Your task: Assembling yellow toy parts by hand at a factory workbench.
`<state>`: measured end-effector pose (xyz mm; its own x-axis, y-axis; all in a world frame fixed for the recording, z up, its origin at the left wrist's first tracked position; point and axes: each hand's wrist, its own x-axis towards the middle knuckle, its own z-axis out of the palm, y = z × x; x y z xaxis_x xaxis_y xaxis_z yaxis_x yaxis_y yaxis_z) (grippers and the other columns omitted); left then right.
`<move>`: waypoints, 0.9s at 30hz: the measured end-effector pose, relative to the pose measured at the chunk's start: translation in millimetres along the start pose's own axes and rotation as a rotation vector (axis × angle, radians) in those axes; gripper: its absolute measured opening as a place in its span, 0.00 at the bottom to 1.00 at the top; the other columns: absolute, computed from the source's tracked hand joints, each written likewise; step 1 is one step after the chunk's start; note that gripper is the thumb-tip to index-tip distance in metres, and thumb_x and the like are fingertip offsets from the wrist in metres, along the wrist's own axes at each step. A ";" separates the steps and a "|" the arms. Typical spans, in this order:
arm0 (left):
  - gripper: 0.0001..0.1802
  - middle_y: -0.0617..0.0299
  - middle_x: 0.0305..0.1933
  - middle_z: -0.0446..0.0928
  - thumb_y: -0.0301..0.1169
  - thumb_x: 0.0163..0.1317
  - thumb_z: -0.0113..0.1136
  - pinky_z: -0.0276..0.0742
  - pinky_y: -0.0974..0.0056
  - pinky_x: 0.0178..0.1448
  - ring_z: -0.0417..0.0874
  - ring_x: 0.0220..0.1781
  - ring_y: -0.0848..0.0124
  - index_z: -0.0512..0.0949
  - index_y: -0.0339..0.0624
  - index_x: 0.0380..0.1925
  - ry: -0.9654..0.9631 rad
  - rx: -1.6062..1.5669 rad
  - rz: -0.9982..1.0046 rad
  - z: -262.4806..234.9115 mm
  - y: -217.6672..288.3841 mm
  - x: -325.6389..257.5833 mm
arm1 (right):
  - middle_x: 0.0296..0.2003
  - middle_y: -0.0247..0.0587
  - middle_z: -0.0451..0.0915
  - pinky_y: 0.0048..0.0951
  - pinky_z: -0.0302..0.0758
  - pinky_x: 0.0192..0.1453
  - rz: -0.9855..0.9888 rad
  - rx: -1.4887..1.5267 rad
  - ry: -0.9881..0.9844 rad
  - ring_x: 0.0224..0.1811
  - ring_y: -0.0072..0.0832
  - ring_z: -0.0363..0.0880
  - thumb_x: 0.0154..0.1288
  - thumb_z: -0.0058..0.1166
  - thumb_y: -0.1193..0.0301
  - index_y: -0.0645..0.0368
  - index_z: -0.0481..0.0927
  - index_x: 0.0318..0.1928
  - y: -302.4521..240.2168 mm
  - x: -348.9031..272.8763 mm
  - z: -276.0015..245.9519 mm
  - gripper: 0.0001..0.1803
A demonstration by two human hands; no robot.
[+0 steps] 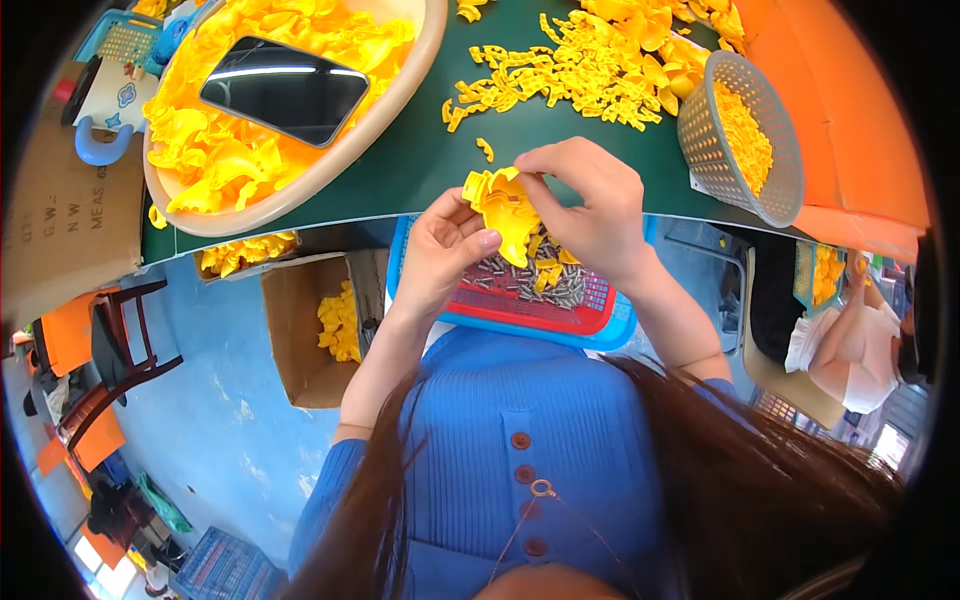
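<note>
Between my hands is a curved, hollow yellow plastic part (512, 222) with a ridged upper rim. My left hand (440, 250) holds it from the left side, thumb at the front. The thumb and forefinger of my right hand (598, 195) pinch at its upper right edge; whether a smaller piece sits between them I cannot make out. Below, a red basket (600, 318) in a blue tray (625, 325) holds many small metal pins (560, 290) and a few yellow bits. One small yellow link-shaped piece (485, 150) lies on the green table (400, 160) just beyond my hands.
A beige basin (425, 60) of yellow parts stands far left, a black phone (285, 90) on top. Loose yellow pieces (575, 75) lie across the table near a grey perforated basket (700, 130). A cardboard box (290, 330) sits lower left; another person (850, 350) is at right.
</note>
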<state>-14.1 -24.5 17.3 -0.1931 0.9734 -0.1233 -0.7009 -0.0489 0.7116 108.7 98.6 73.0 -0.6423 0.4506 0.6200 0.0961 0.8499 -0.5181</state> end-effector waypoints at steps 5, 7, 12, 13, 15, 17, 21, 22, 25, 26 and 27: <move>0.23 0.56 0.50 0.73 0.22 0.53 0.63 0.70 0.67 0.58 0.75 0.53 0.70 0.68 0.33 0.50 0.041 0.008 0.021 -1.7 0.9 -1.5 | 0.28 0.39 0.80 0.26 0.75 0.32 -0.017 -0.020 -0.021 0.29 0.31 0.80 0.45 0.60 0.83 0.61 0.79 0.29 -1.2 -0.7 7.4 0.08; 0.23 0.56 0.49 0.73 0.22 0.53 0.62 0.70 0.68 0.57 0.75 0.53 0.70 0.68 0.33 0.50 0.041 0.016 0.021 -2.2 0.8 -1.2 | 0.27 0.39 0.80 0.27 0.75 0.32 -0.031 -0.048 -0.041 0.29 0.32 0.79 0.45 0.60 0.83 0.61 0.79 0.29 -2.8 1.0 7.5 0.08; 0.23 0.57 0.49 0.74 0.23 0.53 0.63 0.71 0.69 0.56 0.76 0.52 0.71 0.68 0.33 0.50 0.070 0.015 0.008 0.0 2.5 0.7 | 0.27 0.39 0.80 0.28 0.75 0.31 -0.034 -0.065 -0.034 0.29 0.32 0.79 0.45 0.60 0.83 0.61 0.79 0.29 -4.0 3.4 8.6 0.08; 0.23 0.57 0.49 0.74 0.23 0.53 0.63 0.71 0.69 0.56 0.76 0.52 0.71 0.68 0.33 0.50 0.069 0.014 0.007 0.6 2.8 1.3 | 0.27 0.39 0.80 0.28 0.75 0.31 -0.036 -0.069 -0.033 0.29 0.32 0.79 0.44 0.60 0.83 0.61 0.79 0.29 -4.2 3.8 8.6 0.08; 0.23 0.57 0.48 0.74 0.23 0.54 0.63 0.72 0.69 0.56 0.76 0.51 0.71 0.68 0.33 0.50 0.074 0.017 0.021 1.3 3.2 1.8 | 0.27 0.39 0.80 0.28 0.75 0.31 -0.042 -0.073 -0.037 0.29 0.32 0.79 0.44 0.60 0.83 0.61 0.79 0.29 -4.2 4.1 9.0 0.08; 0.23 0.57 0.48 0.74 0.24 0.54 0.63 0.72 0.69 0.56 0.76 0.51 0.71 0.68 0.33 0.50 0.071 0.016 0.023 -0.1 3.0 1.9 | 0.27 0.39 0.80 0.28 0.75 0.31 -0.049 -0.076 -0.042 0.29 0.32 0.79 0.44 0.60 0.83 0.61 0.79 0.29 -4.3 4.9 9.4 0.08; 0.23 0.57 0.48 0.74 0.24 0.54 0.63 0.72 0.69 0.55 0.76 0.51 0.72 0.68 0.34 0.50 0.085 0.030 0.038 -1.7 1.9 2.9 | 0.27 0.39 0.80 0.27 0.75 0.31 -0.065 -0.082 -0.023 0.29 0.32 0.79 0.44 0.60 0.83 0.61 0.78 0.29 -4.5 7.4 9.9 0.09; 0.23 0.57 0.48 0.74 0.24 0.54 0.63 0.72 0.69 0.55 0.76 0.51 0.72 0.68 0.34 0.50 0.085 0.030 0.039 -2.4 1.7 3.1 | 0.27 0.39 0.80 0.27 0.75 0.31 -0.066 -0.082 -0.024 0.29 0.32 0.79 0.44 0.59 0.83 0.61 0.78 0.29 -4.3 7.8 10.3 0.09; 0.23 0.57 0.48 0.74 0.24 0.54 0.64 0.72 0.69 0.55 0.76 0.50 0.72 0.68 0.34 0.50 0.073 0.039 0.037 -3.4 1.5 3.5 | 0.27 0.39 0.80 0.28 0.75 0.31 -0.049 -0.071 -0.054 0.29 0.33 0.79 0.44 0.59 0.83 0.61 0.78 0.29 -4.0 6.5 12.0 0.09; 0.23 0.57 0.47 0.74 0.25 0.54 0.64 0.73 0.69 0.54 0.77 0.50 0.72 0.68 0.34 0.50 0.076 0.033 0.040 -2.8 1.2 3.4 | 0.27 0.39 0.80 0.28 0.75 0.31 -0.049 -0.070 -0.054 0.29 0.33 0.79 0.44 0.59 0.83 0.61 0.78 0.29 -4.0 5.7 12.3 0.09; 0.23 0.58 0.47 0.75 0.25 0.54 0.64 0.73 0.69 0.54 0.77 0.50 0.72 0.69 0.34 0.49 0.078 0.028 0.042 -2.2 1.0 3.3 | 0.27 0.39 0.80 0.28 0.75 0.31 -0.052 -0.077 -0.053 0.29 0.33 0.79 0.44 0.59 0.83 0.61 0.78 0.29 -3.9 5.2 12.6 0.09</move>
<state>-17.0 -21.8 16.0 -0.2759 0.9501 -0.1458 -0.6720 -0.0821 0.7360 95.5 94.2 70.9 -0.6873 0.3922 0.6114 0.1182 0.8909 -0.4385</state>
